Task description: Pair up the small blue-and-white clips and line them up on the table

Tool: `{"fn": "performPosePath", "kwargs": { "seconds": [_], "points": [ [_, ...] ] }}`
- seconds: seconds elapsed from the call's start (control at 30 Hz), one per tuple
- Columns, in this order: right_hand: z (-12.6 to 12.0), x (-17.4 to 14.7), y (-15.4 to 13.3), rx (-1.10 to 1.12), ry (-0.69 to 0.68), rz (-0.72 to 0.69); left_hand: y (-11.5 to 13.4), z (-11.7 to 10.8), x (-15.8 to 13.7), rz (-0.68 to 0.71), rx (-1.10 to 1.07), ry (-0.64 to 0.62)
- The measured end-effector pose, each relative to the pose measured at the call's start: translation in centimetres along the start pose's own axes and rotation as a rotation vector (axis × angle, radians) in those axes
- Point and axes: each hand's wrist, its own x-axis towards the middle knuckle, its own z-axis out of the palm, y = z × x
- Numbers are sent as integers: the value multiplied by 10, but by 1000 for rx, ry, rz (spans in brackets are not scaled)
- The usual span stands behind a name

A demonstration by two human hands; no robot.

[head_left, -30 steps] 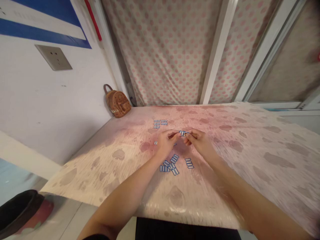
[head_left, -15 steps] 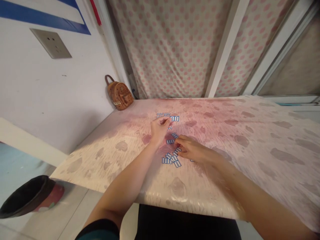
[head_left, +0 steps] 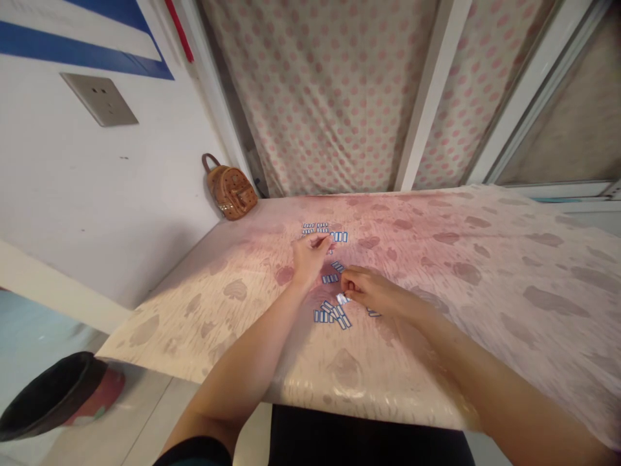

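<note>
My left hand point(head_left: 309, 257) is closed in a pinch over the far part of the pile area, gripping the end of a small blue-and-white striped card point(head_left: 340, 237) that sticks out to the right. My right hand point(head_left: 371, 288), nearer to me, has its fingers closed on another such card point(head_left: 343, 298), which shines with glare. Just left of the right hand lie two loose striped cards point(head_left: 330, 279). Closer to the front edge several more overlap in a small heap point(head_left: 332, 315). One card point(head_left: 373, 312) lies partly under my right hand.
Beyond my left hand, striped cards lie in neat rows point(head_left: 315, 228). A patterned cloth point(head_left: 509, 304) covers the table. A small brown backpack point(head_left: 233, 192) leans at the wall corner. A bin point(head_left: 63, 395) stands on the floor at left; a dotted curtain point(head_left: 330, 97) hangs behind.
The card at my right fingers has tilted and now catches the light. My right hand has shifted slightly, showing more of the card beneath it. My left hand keeps its place.
</note>
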Motion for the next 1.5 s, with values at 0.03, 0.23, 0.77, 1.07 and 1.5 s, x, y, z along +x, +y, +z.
{"fn": "performPosePath", "kwargs": {
  "seconds": [0.03,0.23,0.77,1.07,1.5],
  "points": [
    [-2,1,2,35,49,31,-1,0,0,3,1,-11],
    [-15,6,14,105,487,183,-17,5,-4,19,27,-106],
    [-23,2,6,-46,678,311,-10,15,-20,-5,136,-203],
    [-20,3,9,-12,662,332,-6,18,-23,-68,59,-251],
    [-30,1,11,-137,510,114,-5,10,-12,-240,-113,-267]
  ]
}}
